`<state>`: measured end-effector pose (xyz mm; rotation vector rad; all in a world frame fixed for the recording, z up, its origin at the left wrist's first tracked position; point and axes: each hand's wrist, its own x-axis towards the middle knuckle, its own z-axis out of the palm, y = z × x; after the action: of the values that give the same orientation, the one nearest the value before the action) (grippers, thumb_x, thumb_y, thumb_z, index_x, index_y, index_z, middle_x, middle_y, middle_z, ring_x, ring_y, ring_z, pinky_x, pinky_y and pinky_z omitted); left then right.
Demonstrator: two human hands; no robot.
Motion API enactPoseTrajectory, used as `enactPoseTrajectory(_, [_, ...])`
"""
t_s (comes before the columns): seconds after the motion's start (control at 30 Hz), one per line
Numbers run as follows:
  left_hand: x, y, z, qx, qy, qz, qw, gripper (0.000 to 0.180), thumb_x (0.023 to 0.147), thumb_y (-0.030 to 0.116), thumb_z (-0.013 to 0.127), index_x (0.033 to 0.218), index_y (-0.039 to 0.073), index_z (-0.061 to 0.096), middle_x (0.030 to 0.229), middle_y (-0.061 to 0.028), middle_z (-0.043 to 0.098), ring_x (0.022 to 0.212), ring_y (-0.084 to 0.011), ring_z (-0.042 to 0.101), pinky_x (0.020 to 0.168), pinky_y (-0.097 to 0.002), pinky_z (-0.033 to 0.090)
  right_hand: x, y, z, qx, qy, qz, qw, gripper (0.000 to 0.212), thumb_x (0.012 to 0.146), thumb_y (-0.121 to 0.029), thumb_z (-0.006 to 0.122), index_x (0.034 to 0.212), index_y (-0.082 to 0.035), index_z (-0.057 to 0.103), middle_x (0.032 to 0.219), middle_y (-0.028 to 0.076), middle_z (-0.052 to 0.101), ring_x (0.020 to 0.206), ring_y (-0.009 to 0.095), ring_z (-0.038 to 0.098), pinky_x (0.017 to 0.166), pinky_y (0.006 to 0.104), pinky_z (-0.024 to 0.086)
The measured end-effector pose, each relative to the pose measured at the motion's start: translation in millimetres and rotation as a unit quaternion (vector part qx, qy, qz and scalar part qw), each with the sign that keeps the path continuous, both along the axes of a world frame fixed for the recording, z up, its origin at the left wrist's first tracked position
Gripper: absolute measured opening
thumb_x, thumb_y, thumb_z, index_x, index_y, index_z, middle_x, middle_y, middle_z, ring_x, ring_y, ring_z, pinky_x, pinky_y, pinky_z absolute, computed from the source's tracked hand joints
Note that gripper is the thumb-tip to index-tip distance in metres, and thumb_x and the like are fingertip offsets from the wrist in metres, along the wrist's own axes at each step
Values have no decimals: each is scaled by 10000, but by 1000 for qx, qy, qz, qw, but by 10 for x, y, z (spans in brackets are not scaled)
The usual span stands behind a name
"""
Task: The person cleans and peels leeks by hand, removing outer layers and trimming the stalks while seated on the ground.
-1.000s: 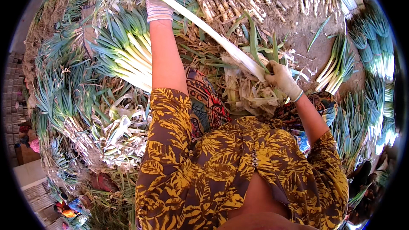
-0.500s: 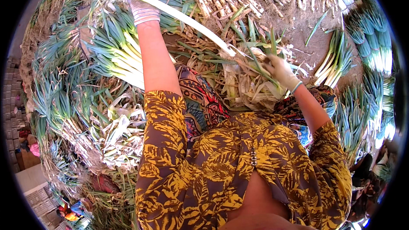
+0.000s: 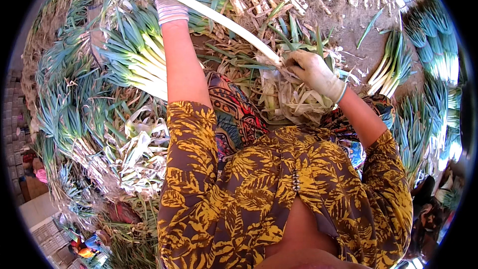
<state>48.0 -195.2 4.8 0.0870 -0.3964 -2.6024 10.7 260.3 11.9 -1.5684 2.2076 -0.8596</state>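
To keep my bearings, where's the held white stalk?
In the head view's upper middle, the white stalk slants from left hand down to right hand, above dry peelings.

the bare brown floor [image 3: 348, 30] looks dry and earthy, with loose pale scraps [image 3: 343, 62] scattered over its lower edge. daylight falls over it evenly; farther out to the right of that floor the light turns harsh, burning to white near the rim. well to the left of the bare floor, rows of small grey-brown blocks [image 3: 15, 114] stand stacked, too small to tell whether bricks or crates. lower left from the same floor come a pale slab [image 3: 37, 209] with a straight edge and, just below it, lighter grey stacks [image 3: 47, 234]. far upper left of it runs a plain grey strip [image 3: 32, 25], wall or ground unclear.
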Motion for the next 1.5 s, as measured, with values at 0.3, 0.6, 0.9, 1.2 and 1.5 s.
enactPoseTrajectory(0.3, [12,44,2,43,150,-68,985,648,782,784,515,778,136,524,638,43,428,459,-91,384,427,-231,366,209,804,-264,276,22,42,960,204,894,-126,587,1077,-36,600,921,183,637,859,354,641,804,412,531])
enactPoseTrajectory(0.6, [-422,653,24,124,94,-86,984,524,857,670,550,833,147,547,689,19,459,507,-114,393,431,-260,361,126,-51,106,81,-181,-127,972,547,927,-266,625,1368,4,447,983,106,683,682,172,625,574,300,570])
enactPoseTrajectory(0.9, [-545,1156,523,-198,-160,149,955,521,909,558,579,1139,90,571,984,-93,625,918,-217,601,881,-361,505,-482,-454,121,-128,35,-222,966,524,905,-123,626,1399,-68,460,1015,188,676,721,256,670,621,341,591])
enactPoseTrajectory(1.2, [-501,1511,365,-670,-273,135,677,316,915,202,659,1168,18,615,981,-118,665,852,-183,611,801,-314,506,-3294,-994,213,-143,165,-431,876,430,954,-234,580,1371,-156,512,943,173,687,766,240,663,673,391,551])
enactPoseTrajectory(1.5, [-454,1437,336,-732,-365,86,568,347,896,215,662,1160,-6,621,1036,-182,670,911,-294,661,829,-361,520,-3862,-1235,-454,113,190,-519,826,376,945,-264,523,1269,-73,523,1108,183,616,1020,310,648,856,434,543])
